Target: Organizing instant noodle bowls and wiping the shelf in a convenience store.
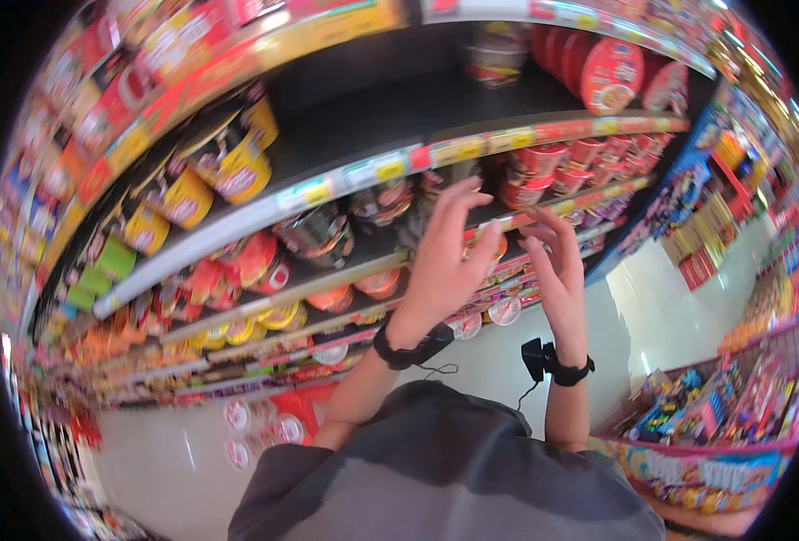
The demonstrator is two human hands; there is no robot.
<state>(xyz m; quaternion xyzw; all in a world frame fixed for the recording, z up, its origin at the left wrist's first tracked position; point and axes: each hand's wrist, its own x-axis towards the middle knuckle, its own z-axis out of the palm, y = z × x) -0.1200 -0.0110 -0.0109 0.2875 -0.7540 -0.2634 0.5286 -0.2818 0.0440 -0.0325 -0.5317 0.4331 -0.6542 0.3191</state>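
My left hand [450,247] is raised in front of the shelving, fingers apart and holding nothing. Beside it on the right, my right hand [558,264] is lifted too, its fingers bent and apart with nothing between them. Both wrists wear black straps with small dark devices. Past my fingertips, red instant-noodle cups [528,176] stand in stacks on a lower shelf. A large black-wrapped noodle bowl [315,233] sits left of my left hand. The shelf edge [372,169] above carries price tags. Whether either hand touches the shelf cannot be told.
Yellow noodle cups [233,169] line the upper shelf at left; red noodle bowls [612,74] stand on edge at its right. A bin of packaged goods [717,406] is at my right. Packs of cups [264,422] rest on the floor [163,460]. Cartons [700,237] stand farther right.
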